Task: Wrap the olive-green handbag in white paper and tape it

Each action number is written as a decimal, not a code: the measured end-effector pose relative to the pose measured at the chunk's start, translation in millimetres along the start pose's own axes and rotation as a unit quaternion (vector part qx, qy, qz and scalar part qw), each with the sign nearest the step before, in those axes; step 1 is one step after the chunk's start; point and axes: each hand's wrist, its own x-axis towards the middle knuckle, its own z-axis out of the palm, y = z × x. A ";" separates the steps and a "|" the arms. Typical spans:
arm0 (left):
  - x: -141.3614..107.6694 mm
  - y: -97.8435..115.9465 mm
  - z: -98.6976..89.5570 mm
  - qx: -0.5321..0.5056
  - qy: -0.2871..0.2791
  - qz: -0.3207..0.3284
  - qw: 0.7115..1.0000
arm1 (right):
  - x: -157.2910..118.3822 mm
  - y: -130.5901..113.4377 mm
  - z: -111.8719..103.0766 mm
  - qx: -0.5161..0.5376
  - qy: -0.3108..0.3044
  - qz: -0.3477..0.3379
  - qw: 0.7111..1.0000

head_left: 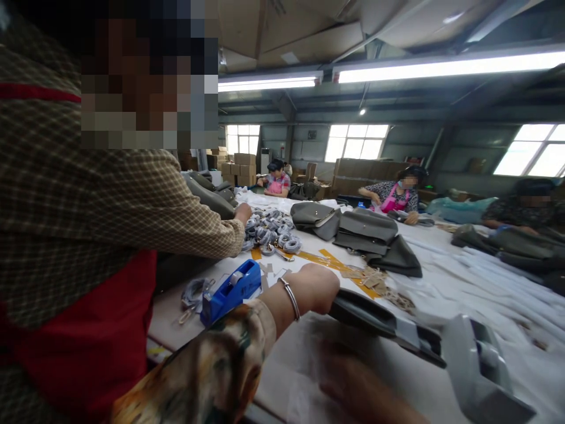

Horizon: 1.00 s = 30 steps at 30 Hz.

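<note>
My left hand [320, 287], with a silver bangle at the wrist, is closed at the near end of a dark grey bag [366, 312]. The bag is seen nearly edge-on, and my fingertips are hidden. Below it, my right hand [348, 374] is smeared by motion, so its fingers cannot be made out. Thin clear plastic [300, 359] lies on the table around my hands. A grey tape dispenser [481, 365] stands beyond the bag's right end. Left of my left forearm is a blue tape dispenser [232, 291].
At my left a co-worker in a checked sleeve [189, 200] reaches toward a pile of coiled grey straps [269, 229]. Grey bags [366, 229] lie across the table. Tan cords [392, 288] lie nearer. Other people [399, 194] work along the far side.
</note>
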 end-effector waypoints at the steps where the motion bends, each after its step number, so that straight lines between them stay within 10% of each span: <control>1: -1.1 0.1 0.6 0.001 0.001 -0.003 1.000 | -6.0 -1.2 3.4 0.002 -0.032 -0.020 0.999; 11: -6.2 13.2 4.5 0.017 0.000 -0.023 1.000 | -26.5 -6.1 32.7 -0.071 -0.006 -0.027 0.997; 19: -8.8 23.1 5.7 0.022 0.001 -0.031 0.999 | -13.4 -62.5 -4.7 0.001 0.096 0.038 0.995; 30: -25.1 28.6 20.3 0.009 0.003 -0.034 0.999 | -19.0 -102.1 39.0 -0.030 -0.005 0.003 1.000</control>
